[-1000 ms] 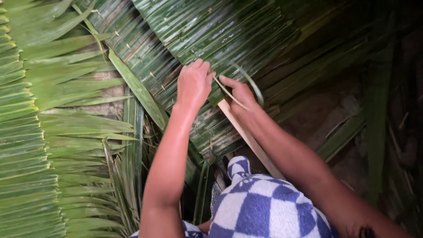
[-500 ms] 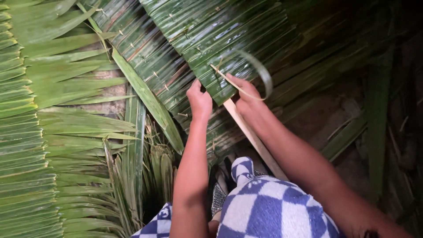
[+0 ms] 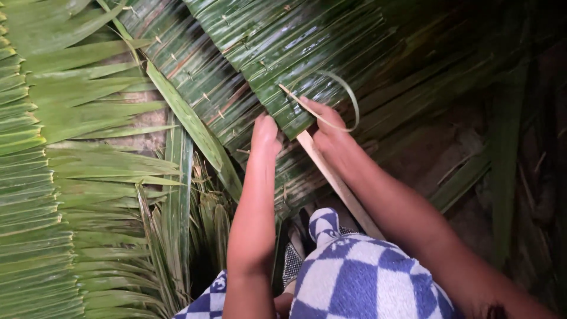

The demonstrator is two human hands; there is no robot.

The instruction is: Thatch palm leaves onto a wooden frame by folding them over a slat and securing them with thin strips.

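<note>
My left hand [image 3: 265, 135] presses down on the edge of a stitched panel of green palm leaves [image 3: 283, 53], fingers tucked at the leaf edge. My right hand [image 3: 328, 126] pinches a thin pale leaf strip [image 3: 342, 88] that loops up and over the panel in a curve. A flat pale wooden stick [image 3: 336, 180] runs from under my right hand back toward my lap. Both forearms reach forward over a blue and white checked cloth [image 3: 366, 277] on my knees.
A second leaf panel [image 3: 177, 65] lies beside the first. Loose lighter green palm fronds [image 3: 53, 177] are stacked at the left. A long single leaf [image 3: 195, 127] lies diagonally. Dark dry leaves and bare ground [image 3: 472, 153] are at the right.
My left hand drew back down from on top of the panel to its near edge. My right hand pulled the thin strip out into a wide loop.
</note>
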